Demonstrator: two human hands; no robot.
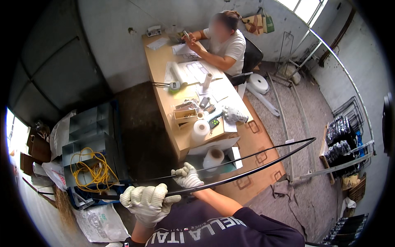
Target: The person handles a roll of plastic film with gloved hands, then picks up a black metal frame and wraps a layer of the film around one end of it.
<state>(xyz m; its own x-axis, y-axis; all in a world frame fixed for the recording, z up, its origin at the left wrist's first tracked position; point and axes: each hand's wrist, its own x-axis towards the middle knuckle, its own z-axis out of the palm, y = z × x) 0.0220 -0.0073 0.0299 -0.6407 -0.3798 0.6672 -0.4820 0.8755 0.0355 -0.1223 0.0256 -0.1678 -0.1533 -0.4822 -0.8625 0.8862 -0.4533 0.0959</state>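
Note:
A long black tubular loop (247, 174) stretches across in front of me, narrowing to a bent end at the right. My left hand (145, 203), in a whitish knit glove, has its fingers wrapped round the thicker near bar at the loop's left part. Farther forward, my right hand (188, 177), gloved alike, closes on the thinner far bar. The near bar crosses over my right wrist. Beyond the left hand, the loop's left end is hard to make out.
Ahead stands a wooden desk (162, 92) bearing a film roll (200, 131), tape measure (175, 86) and striped glove (234, 115). A seated person (232, 45) holds a phone. At left, metal boxes (123, 164) carry a yellow cord (92, 171). Wrapped black frames (340, 131) lean right.

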